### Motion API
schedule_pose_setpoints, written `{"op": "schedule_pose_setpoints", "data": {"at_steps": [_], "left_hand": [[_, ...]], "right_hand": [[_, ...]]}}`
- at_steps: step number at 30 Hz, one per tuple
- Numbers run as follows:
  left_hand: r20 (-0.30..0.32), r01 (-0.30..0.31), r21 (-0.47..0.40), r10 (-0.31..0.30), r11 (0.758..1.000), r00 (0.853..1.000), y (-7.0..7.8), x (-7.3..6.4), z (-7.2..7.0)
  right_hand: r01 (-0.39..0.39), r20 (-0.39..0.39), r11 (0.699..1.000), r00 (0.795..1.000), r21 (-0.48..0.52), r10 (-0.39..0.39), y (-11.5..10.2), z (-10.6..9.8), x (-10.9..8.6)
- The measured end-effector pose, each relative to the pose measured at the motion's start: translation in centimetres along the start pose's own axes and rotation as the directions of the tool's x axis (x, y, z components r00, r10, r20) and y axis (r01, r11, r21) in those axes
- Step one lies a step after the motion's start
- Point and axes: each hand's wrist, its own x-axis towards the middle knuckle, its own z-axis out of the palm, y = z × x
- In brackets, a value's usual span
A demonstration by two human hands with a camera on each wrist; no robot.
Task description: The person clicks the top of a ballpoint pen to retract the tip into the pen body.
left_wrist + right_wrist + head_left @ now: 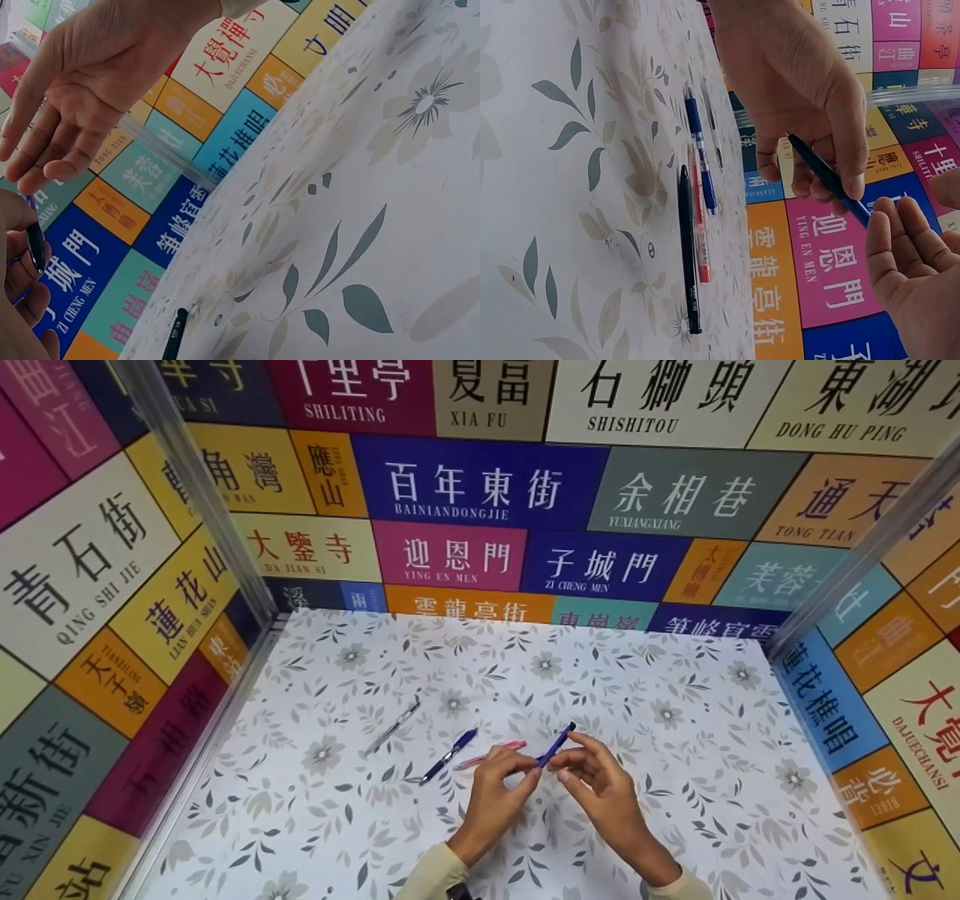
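Observation:
A dark blue pen (pixel 553 748) is held up above the table, tilted, with my left hand (pixel 504 780) pinching its lower part between thumb and fingers. In the right wrist view the left fingers grip the same pen (pixel 821 174), its thin tip poking out on one side. My right hand (pixel 600 791) is close to the pen's other end, its fingers loosely bent. In the left wrist view the right hand (pixel 90 97) shows its palm with relaxed fingers and nothing gripped. Whether a right fingertip touches the pen is hard to tell.
On the flower-patterned table (pixel 330 810) lie a clear grey pen (pixel 394 727), a blue pen (pixel 450 755), a pink-red pen (pixel 514 745) and a black pen (pixel 688 255), mostly hidden in the head view. Panels with street names (pixel 480 484) surround the table.

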Motion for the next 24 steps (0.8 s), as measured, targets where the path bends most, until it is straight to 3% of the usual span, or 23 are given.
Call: {"op": "schedule_pose_setpoints", "data": {"at_steps": [9,24], "left_hand": [[-0.01,-0.004,-0.032,0.004,0.999,1.0,0.6,0.0,-0.1],[-0.038,-0.022,-0.067,0.02,0.998,0.999,1.4,-0.1,0.3]], "right_hand": [[-0.02,-0.022,0.999,1.0,-0.033,0.02,0.7,-0.3,-0.1],[-0.086,-0.055,0.996,0.995,0.003,0.086,0.7,-0.5,0.3]]}}
